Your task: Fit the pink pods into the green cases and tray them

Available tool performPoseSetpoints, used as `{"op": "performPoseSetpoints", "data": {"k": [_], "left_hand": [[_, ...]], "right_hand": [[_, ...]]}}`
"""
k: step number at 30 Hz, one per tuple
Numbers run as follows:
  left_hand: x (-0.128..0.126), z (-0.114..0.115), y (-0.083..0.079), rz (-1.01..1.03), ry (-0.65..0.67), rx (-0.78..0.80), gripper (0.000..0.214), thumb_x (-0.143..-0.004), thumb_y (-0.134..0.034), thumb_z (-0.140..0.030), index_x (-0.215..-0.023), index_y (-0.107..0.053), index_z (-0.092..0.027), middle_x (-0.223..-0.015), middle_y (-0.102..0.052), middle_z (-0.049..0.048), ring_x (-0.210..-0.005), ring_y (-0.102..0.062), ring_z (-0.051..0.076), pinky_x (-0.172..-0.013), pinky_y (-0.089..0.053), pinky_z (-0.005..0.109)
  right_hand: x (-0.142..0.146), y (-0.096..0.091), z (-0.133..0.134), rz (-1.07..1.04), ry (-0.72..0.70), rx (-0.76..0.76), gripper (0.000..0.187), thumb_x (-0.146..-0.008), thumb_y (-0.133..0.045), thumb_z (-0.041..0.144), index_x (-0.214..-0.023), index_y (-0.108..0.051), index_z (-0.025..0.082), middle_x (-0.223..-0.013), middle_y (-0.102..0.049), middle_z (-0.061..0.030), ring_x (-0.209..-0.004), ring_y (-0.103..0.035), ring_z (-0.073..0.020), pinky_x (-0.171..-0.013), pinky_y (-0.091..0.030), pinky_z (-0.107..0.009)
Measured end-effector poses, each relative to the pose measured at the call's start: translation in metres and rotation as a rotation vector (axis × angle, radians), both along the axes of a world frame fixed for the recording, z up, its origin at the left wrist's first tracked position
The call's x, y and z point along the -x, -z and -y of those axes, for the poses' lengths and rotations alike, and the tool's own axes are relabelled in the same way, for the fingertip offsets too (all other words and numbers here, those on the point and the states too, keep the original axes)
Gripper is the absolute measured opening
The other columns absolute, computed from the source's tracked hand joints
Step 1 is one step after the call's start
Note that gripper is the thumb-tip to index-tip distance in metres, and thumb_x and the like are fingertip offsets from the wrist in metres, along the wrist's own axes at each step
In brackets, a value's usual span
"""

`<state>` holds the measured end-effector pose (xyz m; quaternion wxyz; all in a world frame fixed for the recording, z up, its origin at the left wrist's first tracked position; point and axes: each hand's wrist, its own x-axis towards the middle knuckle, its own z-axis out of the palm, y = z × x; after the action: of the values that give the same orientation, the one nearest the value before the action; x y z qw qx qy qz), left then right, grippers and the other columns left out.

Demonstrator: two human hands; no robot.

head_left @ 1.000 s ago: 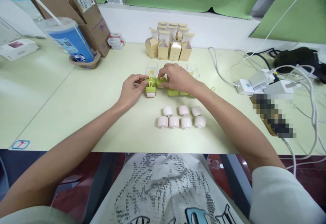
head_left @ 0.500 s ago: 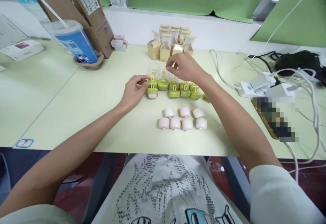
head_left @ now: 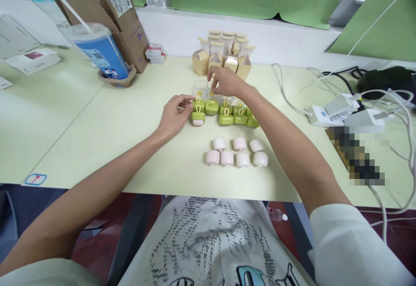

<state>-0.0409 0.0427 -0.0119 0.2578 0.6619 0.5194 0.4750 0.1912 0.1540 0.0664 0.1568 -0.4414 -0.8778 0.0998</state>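
My left hand [head_left: 175,115] lies beside the left end of two rows of green caps with yellow loops, its bent fingers apart. Its fingertips touch or nearly touch the end green cap [head_left: 198,105]. In front of that stands another green cap [head_left: 198,116] with a pale pink part below it. My right hand [head_left: 224,81] is over the small clear cups, fingers bent downward and apart. A clear cup [head_left: 199,89] with a yellow mark stands left of its fingertips; the cups under the hand are partly hidden. A loopless green piece [head_left: 212,107] sits below my right fingers.
Several rounded white and pink pieces [head_left: 226,158] lie nearer me. Open small cardboard boxes [head_left: 200,63] stand behind the cups. To the left are a blue drink cup [head_left: 104,56] and a larger carton [head_left: 133,34]; to the right, a power strip [head_left: 320,115] and cables.
My right hand has shifted left, and its fingertips are lower over the clear cups. My left hand stays beside the green caps. The whole view has shifted slightly.
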Motion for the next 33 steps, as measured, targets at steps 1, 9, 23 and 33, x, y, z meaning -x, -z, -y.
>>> {"op": "performPoseSetpoints", "data": {"k": [1,9,23,33], "left_hand": [[0.0,0.0,0.0,0.002,-0.001,-0.002,0.026,-0.097,-0.071,-0.026,-0.12,-0.083,-0.026,-0.115,-0.075,0.0063,-0.101,-0.071,0.021,-0.093,-0.063,0.035],[0.001,-0.002,0.002,-0.014,-0.012,-0.007,0.026,-0.1,-0.068,-0.025,-0.122,-0.083,-0.025,-0.113,-0.075,0.0056,-0.1,-0.072,0.02,-0.092,-0.062,0.033],[-0.001,0.002,-0.002,-0.05,-0.015,-0.028,0.026,-0.1,-0.069,-0.021,-0.122,-0.082,-0.025,-0.116,-0.075,0.0059,-0.104,-0.073,0.019,-0.093,-0.064,0.031],[-0.001,0.004,-0.004,-0.077,-0.019,-0.017,0.024,-0.102,-0.067,-0.019,-0.12,-0.083,-0.023,-0.118,-0.075,0.0068,-0.104,-0.073,0.019,-0.093,-0.063,0.032]], "right_hand": [[0.0,0.001,0.0,-0.008,-0.004,0.002,0.045,-0.084,-0.076,0.0,-0.125,-0.072,0.017,-0.098,-0.087,-0.007,-0.107,-0.078,-0.0331,-0.112,-0.053,-0.049],[-0.005,-0.001,-0.002,-0.05,-0.026,0.083,0.031,-0.082,-0.084,0.012,-0.11,-0.078,0.022,-0.096,-0.088,-0.0051,-0.104,-0.081,-0.0325,-0.11,-0.06,-0.049],[-0.009,-0.031,0.073,0.042,-0.147,-0.076,0.021,-0.106,-0.073,0.04,-0.109,-0.081,0.021,-0.11,-0.083,-0.0105,-0.104,-0.071,-0.0308,-0.091,-0.046,-0.043],[-0.018,-0.016,0.111,0.366,-0.182,-0.218,0.028,-0.101,-0.08,0.034,-0.122,-0.085,0.015,-0.117,-0.081,-0.018,-0.111,-0.067,-0.0366,-0.084,-0.038,-0.043]]}}
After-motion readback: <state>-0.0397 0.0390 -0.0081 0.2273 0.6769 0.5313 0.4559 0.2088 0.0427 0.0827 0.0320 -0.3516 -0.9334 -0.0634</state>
